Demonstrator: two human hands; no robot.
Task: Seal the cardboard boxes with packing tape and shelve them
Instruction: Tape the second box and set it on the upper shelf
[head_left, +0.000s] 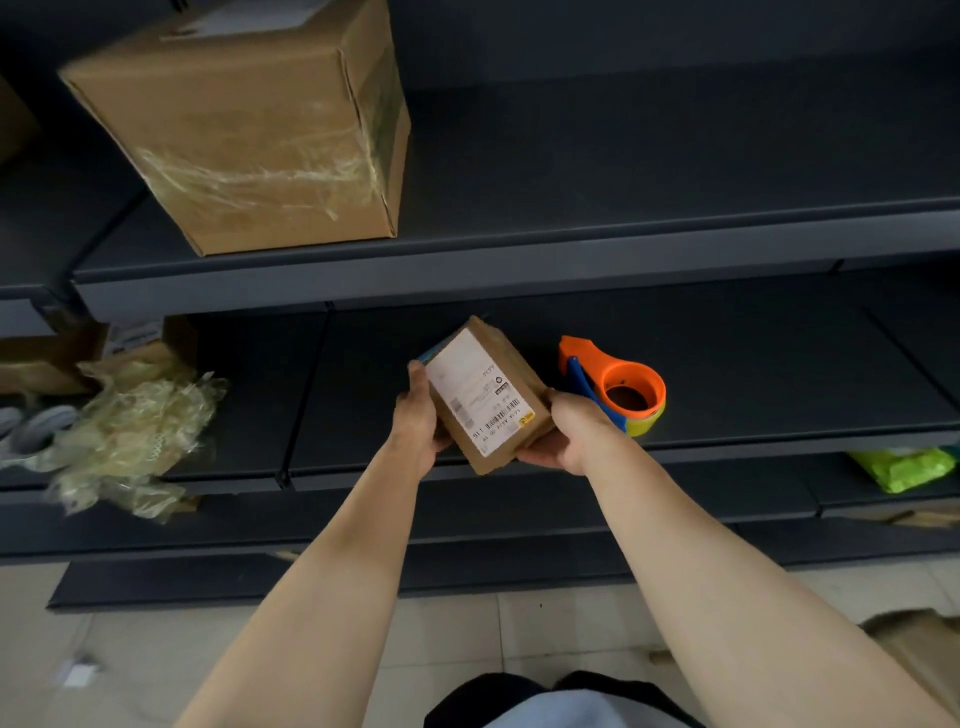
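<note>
A small cardboard box (483, 392) with a white shipping label is held tilted over the front of the middle dark shelf (727, 364). My left hand (418, 410) grips its left side and my right hand (563, 434) cups its lower right end. Just right of the box, an orange and blue tape dispenser (618, 384) with a yellowish tape roll rests on that shelf, partly hidden by my right hand. A large cardboard box (249, 119) wrapped with clear tape stands on the upper shelf (623, 228) at the left.
A heap of crumpled clear plastic and tape (130, 431) lies on the left of the middle shelf, beside open cardboard (47, 358). A green packet (904, 467) sits on a lower shelf at right. More cardboard (919, 654) lies on the tiled floor at bottom right.
</note>
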